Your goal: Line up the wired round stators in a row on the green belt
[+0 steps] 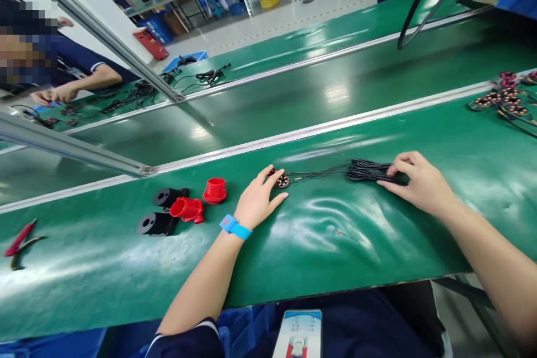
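A small round coil part with copper windings and a red piece (pixel 282 180) lies on the green bench mat. My left hand (pixel 258 198), with a blue wrist strap, touches it with its fingertips; the fingers are spread and the thumb is apart. Thin dark wires run right from this part to a folded bundle of black cable (pixel 367 171). The right end of the bundle is between the thumb and fingers of my right hand (pixel 422 182). Left of my left hand are red plastic housings (pixel 187 210) and black cylindrical housings (pixel 157 224).
Several coil parts with wires (pixel 505 98) are heaped at the far right. A red-handled tool (pixel 20 239) lies at the far left. A metal rail (pixel 293 135) runs along the bench's back edge, joined to a slanted frame post. Beyond it, a co-worker's hand (pixel 62 93) is over other parts.
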A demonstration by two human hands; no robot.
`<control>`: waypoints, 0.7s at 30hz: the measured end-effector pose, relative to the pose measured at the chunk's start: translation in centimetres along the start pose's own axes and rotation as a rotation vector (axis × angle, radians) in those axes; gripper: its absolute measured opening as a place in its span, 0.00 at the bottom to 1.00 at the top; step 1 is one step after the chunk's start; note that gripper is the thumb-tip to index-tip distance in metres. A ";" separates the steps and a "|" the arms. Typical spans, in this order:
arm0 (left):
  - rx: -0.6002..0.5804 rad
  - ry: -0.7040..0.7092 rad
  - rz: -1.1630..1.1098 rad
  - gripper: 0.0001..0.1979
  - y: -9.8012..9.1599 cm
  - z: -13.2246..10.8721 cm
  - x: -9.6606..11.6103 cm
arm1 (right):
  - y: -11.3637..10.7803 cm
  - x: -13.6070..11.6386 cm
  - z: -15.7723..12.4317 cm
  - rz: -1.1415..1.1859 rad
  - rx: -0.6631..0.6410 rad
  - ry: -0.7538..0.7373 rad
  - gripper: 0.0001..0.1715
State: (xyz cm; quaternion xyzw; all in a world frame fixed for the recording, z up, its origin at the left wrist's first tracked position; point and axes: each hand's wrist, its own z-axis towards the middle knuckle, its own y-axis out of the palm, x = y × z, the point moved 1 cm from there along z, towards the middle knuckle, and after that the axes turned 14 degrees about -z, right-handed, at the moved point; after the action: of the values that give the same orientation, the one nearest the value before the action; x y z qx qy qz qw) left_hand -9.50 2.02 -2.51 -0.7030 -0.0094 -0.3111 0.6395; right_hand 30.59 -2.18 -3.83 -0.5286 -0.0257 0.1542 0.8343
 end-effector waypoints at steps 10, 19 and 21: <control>-0.143 0.290 0.010 0.18 0.2 1.3 1.9 | -3.7 2.6 -4.6 -0.125 0.031 0.133 0.25; -0.041 0.298 -0.030 0.12 -0.4 3.7 1.0 | -3.9 3.3 -4.7 0.067 -0.040 0.284 0.15; -0.090 0.293 0.017 0.11 -0.5 4.4 0.6 | -4.4 3.4 -4.3 0.149 -0.044 0.321 0.16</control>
State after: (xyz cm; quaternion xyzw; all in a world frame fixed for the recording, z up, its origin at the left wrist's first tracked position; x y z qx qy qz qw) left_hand -7.33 5.88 -1.74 -0.6780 0.1040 -0.4053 0.6044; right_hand 35.71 -6.68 -2.25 -0.5651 0.1437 0.1288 0.8021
